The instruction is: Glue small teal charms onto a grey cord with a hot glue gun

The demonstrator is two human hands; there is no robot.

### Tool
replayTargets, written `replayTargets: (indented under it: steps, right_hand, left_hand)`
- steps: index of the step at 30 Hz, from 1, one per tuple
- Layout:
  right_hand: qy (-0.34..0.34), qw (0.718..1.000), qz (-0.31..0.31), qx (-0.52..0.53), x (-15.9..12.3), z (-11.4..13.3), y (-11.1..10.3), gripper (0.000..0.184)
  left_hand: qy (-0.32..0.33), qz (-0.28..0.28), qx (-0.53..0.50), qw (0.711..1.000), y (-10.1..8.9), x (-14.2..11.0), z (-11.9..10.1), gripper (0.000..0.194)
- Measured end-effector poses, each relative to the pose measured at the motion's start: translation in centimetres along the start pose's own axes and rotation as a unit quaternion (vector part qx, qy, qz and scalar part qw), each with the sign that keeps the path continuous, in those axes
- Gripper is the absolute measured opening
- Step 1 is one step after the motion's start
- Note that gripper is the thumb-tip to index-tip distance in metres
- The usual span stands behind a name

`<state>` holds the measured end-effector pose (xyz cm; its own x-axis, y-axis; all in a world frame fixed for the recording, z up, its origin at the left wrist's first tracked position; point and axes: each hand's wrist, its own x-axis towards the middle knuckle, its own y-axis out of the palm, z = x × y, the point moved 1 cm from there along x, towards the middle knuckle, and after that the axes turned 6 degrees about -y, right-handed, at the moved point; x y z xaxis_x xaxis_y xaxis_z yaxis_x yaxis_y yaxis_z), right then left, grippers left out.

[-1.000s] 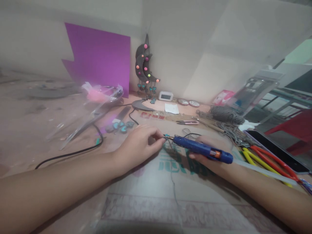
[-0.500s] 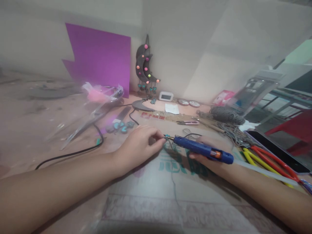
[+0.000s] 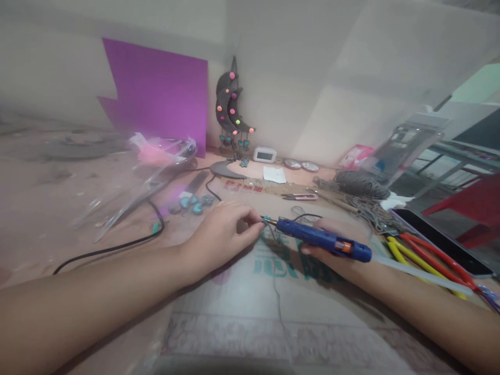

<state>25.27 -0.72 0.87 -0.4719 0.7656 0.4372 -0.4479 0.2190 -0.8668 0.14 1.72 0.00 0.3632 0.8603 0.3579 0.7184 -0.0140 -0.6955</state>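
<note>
The left hand (image 3: 224,232) pinches a small teal piece (image 3: 266,219) between thumb and index finger, low over the middle of the tabletop (image 3: 42,208); the piece is too small to make out fully. The right hand (image 3: 336,227) is closed around a blue glue gun (image 3: 324,239), whose nozzle points left and meets or nearly meets the piece; which of the two, I cannot tell. A glue stick (image 3: 422,273) sticks out of the gun's back end, passing over the right forearm toward the pliers (image 3: 437,258) with red handles. A thin string (image 3: 278,302) runs down from near the nozzle. Beyond the hands lie snips (image 3: 300,197), a paper (image 3: 274,174) and a grey crescent (image 3: 226,169), with a white clock (image 3: 264,154) near the wall. To the right are grey yarn (image 3: 361,185) and a phone (image 3: 441,242). On the left, a black cable (image 3: 113,250) curves near a clear bag (image 3: 156,156), and a purple sheet (image 3: 164,94) stands behind.
</note>
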Motion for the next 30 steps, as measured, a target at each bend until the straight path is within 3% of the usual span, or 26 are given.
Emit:
replayTargets:
  steps: [18, 30]
  right_hand:
    - [0.008, 1.0, -0.011, 0.022, 0.45, 0.49, -0.33, 0.033]
    - [0.03, 0.999, -0.013, -0.01, 0.13, 0.02, -0.04, 0.029]
  left_hand:
    - [-0.002, 0.009, 0.001, 1.0, -0.08, 0.05, -0.08, 0.011]
    - [0.002, 0.005, 0.001, 1.0, -0.03, 0.11, 0.02, 0.011]
